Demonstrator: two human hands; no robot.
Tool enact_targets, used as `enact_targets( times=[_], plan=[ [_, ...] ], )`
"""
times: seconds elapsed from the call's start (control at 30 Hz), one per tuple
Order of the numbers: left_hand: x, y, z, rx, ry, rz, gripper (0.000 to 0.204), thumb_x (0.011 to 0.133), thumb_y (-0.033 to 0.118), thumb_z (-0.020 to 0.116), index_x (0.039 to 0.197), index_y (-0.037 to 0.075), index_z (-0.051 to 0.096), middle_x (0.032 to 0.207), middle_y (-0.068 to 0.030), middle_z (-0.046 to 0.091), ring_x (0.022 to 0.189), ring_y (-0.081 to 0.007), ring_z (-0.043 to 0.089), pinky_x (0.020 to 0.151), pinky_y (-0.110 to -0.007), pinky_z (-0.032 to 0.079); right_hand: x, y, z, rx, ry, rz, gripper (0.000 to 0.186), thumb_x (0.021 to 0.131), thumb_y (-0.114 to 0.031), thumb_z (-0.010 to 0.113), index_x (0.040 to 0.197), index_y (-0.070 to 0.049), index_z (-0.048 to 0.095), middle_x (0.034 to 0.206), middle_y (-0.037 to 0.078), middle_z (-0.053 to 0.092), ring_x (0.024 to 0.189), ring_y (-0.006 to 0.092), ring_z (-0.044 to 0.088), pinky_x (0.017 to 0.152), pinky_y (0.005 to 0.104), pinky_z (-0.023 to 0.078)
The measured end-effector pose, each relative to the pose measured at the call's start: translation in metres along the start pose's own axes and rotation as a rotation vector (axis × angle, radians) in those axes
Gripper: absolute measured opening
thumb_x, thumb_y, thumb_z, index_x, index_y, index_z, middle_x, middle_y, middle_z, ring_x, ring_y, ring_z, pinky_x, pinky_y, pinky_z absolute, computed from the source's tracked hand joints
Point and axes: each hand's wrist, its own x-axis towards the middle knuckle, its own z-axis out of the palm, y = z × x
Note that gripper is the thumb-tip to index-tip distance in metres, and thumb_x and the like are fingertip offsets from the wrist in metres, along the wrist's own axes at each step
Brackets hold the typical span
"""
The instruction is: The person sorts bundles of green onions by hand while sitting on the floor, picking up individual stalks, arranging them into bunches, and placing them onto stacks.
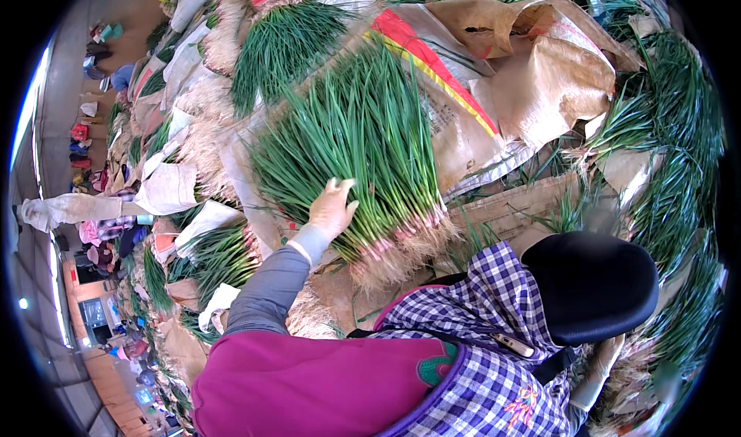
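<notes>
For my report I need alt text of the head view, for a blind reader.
The person's left hand rests on a broad spread of green onions, their pale roots toward the purple-checked cloth the person wears. Worn sacks lie under and beside them, with more green bunches around.

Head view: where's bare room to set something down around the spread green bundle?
Bare striped sack borders the green bundle on its right, crumpling farther right. A narrow strip of sacking edges its left. Crowded: heaped greens far right, other bundles beyond and left.
</notes>
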Motion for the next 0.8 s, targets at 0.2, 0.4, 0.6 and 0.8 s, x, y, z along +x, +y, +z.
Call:
enact_targets(
  times=[0.2, 0.4, 0.6, 0.8],
  plan=[
    [0.01, -0.028, 0.063, 0.017, 0.016, -0.01, 0.045, 0.075, 0.019, 0.069, 0.116, 0.013, 0.052, 0.128, -0.0173, 0.038, 0.118, -0.0362, 0.037, 0.099, -0.041, 0.035, -0.004, 0.01, 0.018, -0.018, -0.002, 0.036, 0.057, 0.084, -0.033, 0.058, 0.124, 0.005, 0.045, 0.121, 0.019, 0.052, 0.108, 0.0279, 0.05, 0.092, 0.0351, 0.04],
    [0.027, -0.051, 0.11, 0.01, 0.059, 0.087, 0.053, 0.067, 0.022, 0.076, 0.111, 0.007, 0.053, 0.123, -0.0212, 0.043, 0.116, -0.038, 0.04, 0.098, -0.041, 0.036, 0.019, 0.031, 0.023, -0.075, 0.05, 0.079, 0.061, 0.079, -0.034, 0.063, 0.122, 0.005, 0.046, 0.12, 0.022, 0.051, 0.109, 0.033, 0.05, 0.092, 0.0386, 0.04],
    [0.069, -0.026, 0.043, 0.394, -0.552, 0.109, 0.052, 0.075, 0.031, 0.065, 0.113, -0.001, 0.054, 0.122, -0.0226, 0.05, 0.111, -0.0342, 0.05, 0.096, -0.036, 0.04, 0.093, 0.071, 0.084, -0.329, 0.03, 0.017, 0.065, 0.074, -0.034, 0.068, 0.121, 0.005, 0.046, 0.12, 0.026, 0.05, 0.111, 0.0381, 0.049, 0.093, 0.0421, 0.041],
    [0.136, 0.239, -0.026, 0.475, -0.531, 0.469, 0.028, 0.08, 0.027, 0.052, 0.082, 0.001, 0.063, 0.085, -0.022, 0.063, 0.081, -0.0364, 0.061, 0.074, -0.044, 0.047, 0.074, 0.047, 0.143, -0.855, -0.737, -0.029, 0.056, 0.083, -0.028, 0.05, 0.134, -0.01, 0.036, 0.133, 0.015, 0.042, 0.117, 0.0319, 0.047, 0.096, 0.0397, 0.04]
  ],
)
